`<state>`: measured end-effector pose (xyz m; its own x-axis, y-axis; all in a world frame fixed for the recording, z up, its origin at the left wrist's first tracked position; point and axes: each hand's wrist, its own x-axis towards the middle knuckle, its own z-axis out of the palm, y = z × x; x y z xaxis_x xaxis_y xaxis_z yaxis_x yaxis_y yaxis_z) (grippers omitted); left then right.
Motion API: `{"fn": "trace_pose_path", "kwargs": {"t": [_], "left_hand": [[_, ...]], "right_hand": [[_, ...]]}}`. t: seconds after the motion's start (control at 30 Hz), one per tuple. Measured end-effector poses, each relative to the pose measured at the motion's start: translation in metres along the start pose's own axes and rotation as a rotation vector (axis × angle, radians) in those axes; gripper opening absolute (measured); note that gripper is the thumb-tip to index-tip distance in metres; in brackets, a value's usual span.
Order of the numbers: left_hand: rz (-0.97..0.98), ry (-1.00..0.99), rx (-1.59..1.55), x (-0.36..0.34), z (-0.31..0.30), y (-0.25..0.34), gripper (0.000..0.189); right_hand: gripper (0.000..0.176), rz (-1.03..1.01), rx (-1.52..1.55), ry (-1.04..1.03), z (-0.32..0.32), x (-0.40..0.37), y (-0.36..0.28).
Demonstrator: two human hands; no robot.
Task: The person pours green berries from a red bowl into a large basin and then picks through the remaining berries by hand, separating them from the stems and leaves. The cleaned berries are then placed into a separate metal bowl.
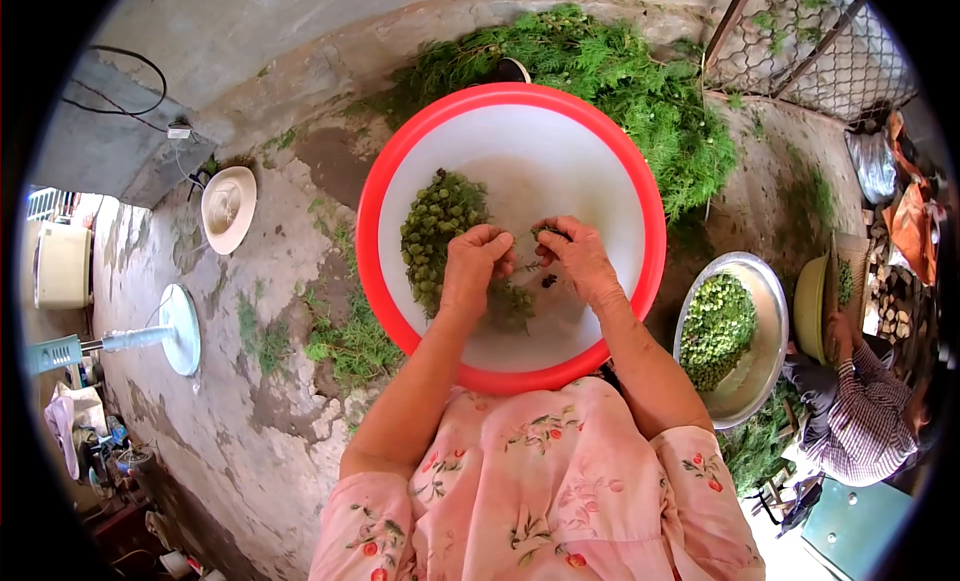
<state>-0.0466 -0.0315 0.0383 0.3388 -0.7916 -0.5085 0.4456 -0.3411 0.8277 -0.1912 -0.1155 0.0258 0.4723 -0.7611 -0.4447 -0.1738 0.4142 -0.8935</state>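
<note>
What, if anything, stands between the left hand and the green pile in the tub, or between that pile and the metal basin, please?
Nothing visible separates the left hand from the green pile. Toward the metal basin, the right hand and the tub's red rim lie in between.

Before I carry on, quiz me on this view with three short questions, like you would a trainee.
1. Multiple choice: what colour is the rim of the big tub that the left hand and right hand are working over?
A) blue
B) red
C) yellow

2. True or false: the hat is lying inside the tub.

3. Fill in the colour: the metal bowl to the right of the tub holds a pile of small, mostly ____ pieces.

Key: 1 B; 2 false; 3 green.
</note>
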Motion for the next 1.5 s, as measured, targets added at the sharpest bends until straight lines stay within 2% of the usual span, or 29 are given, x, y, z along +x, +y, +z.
{"fn": "trace_pose_path", "kwargs": {"t": [0.23,0.33,0.43,0.63,0.83,0.93,1.03,1.13,1.23,1.33,1.43,1.5], "left_hand": [[0.029,-0.005,-0.105,-0.001,-0.002,0.0,0.013],[0.042,0.009,-0.058,-0.001,-0.003,-0.003,0.014],[0.041,0.007,-0.006,-0.003,-0.001,-0.004,0.014],[0.043,-0.009,-0.026,-0.004,0.003,-0.006,0.015],[0.135,0.072,0.022,0.003,-0.011,-0.006,0.019],[0.153,0.147,-0.061,-0.001,-0.011,0.005,0.02],[0.138,0.16,-0.126,-0.005,-0.015,0.013,0.018],[0.089,0.187,-0.177,-0.008,-0.018,0.02,0.017],[0.053,0.188,-0.204,-0.009,-0.023,0.024,0.015],[0.054,0.191,-0.254,-0.014,-0.025,0.031,0.016],[0.073,0.22,-0.287,-0.015,-0.038,0.033,0.019],[0.052,0.268,-0.278,-0.014,-0.047,0.032,0.019]], "right_hand": [[0.02,-0.028,0.156,0.135,-0.005,0.004,0.006],[0.02,-0.029,0.061,0.078,-0.005,0.006,0.01],[0.02,-0.004,0.054,0.108,0.003,0.003,0.008],[0.019,0.023,0.079,0.019,0.002,-0.002,0.007],[0.017,0.0,-0.085,0.156,0.006,-0.007,-0.004],[0.02,-0.589,-0.544,0.234,0.001,0.013,0.027],[0.023,-0.812,-0.845,0.272,0.005,0.008,0.02],[0.021,-0.901,-1.052,0.093,0.011,0.006,0.018],[0.024,-0.661,-0.928,-0.261,0.025,0.001,0.023],[0.024,-0.58,-1.069,-0.455,0.036,-0.013,0.012],[0.028,-0.455,-1.391,-0.191,0.033,0.001,0.024],[0.028,-0.533,-1.249,0.005,0.026,0.006,0.026]]}}
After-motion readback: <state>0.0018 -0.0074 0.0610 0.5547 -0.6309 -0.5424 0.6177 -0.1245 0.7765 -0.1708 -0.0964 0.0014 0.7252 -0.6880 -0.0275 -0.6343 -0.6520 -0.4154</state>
